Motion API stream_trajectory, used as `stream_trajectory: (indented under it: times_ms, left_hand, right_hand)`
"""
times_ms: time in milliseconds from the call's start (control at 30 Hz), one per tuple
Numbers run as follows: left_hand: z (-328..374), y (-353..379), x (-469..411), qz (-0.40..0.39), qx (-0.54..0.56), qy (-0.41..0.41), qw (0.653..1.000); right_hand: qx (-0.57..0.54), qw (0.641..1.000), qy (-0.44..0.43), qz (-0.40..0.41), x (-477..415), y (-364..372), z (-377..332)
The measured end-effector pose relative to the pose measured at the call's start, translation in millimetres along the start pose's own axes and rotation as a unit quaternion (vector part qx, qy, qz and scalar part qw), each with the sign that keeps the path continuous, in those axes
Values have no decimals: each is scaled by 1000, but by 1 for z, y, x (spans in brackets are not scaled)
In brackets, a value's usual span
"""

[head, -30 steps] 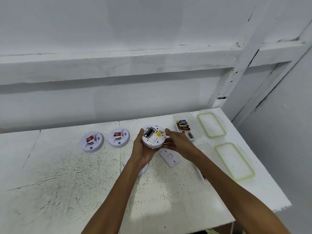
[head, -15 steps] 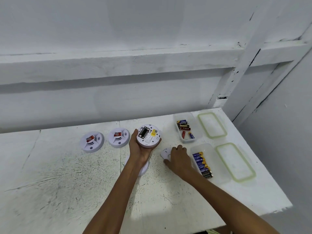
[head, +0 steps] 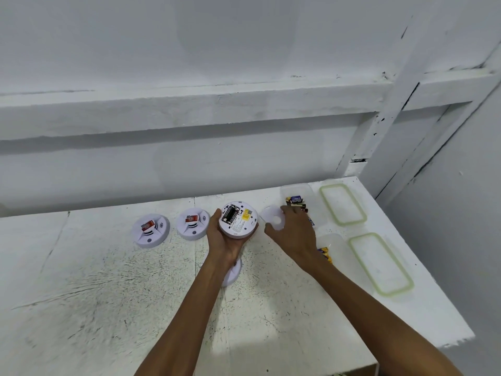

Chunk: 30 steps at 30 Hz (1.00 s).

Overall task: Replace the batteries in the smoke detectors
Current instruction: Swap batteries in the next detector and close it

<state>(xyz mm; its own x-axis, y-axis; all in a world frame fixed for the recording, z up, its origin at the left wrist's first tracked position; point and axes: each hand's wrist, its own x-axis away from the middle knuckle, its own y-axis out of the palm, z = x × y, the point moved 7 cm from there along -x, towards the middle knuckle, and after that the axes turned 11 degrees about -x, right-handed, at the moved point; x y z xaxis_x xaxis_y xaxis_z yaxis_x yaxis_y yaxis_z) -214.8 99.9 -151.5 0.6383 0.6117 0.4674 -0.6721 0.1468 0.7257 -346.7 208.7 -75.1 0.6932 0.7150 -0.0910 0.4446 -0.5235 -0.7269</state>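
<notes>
My left hand [head: 225,241] holds a round white smoke detector [head: 238,219] above the table, its back facing up with batteries showing in the open compartment. Just to its right, my right hand [head: 294,233] grips a round white back cover [head: 272,220]. Two more white detectors [head: 150,230] [head: 193,223] lie face up on the table to the left. Another white detector [head: 232,272] lies partly hidden under my left wrist. A clear tub with batteries [head: 296,204] stands at the back right. A second tub [head: 336,246] holds batteries [head: 325,253], mostly hidden by my right forearm.
Two clear lids with green rims [head: 342,204] [head: 381,263] lie right of the tubs. The white table [head: 108,294] ends at a wall behind and has its right edge close to a grey wall.
My right hand went down to the table, picked up the white back cover and lifted it up beside the detector. The left hand kept the detector nearly still.
</notes>
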Motion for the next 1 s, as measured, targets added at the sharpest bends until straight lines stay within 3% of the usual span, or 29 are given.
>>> stream_trajectory:
  times_ms: [67,167,267,367,700,1000]
  left_hand:
    - [-1,1,1,4,-6,-1,1000]
    - [-7,6,4,1,-21,-13,1000]
    - [-11,15,10,-13,-35,-17,999]
    - [-16,22,14,-33,-41,-28,998]
    - [-17,16,7,-41,-52,-27,997]
    - [-16,13,5,-49,-62,-19,997]
  right_hand:
    - [7,1000,-16,24,-3,-8,-10]
    - [-83,996,-14,36,-6,-12,-15]
    - [-138,988,-65,-9,-5,-5,-28]
    - [-101,984,-114,-96,3,10,-43]
    - [-85,988,-70,-110,4,8,-39]
    - [-44,985,-84,-141,2,12,-41]
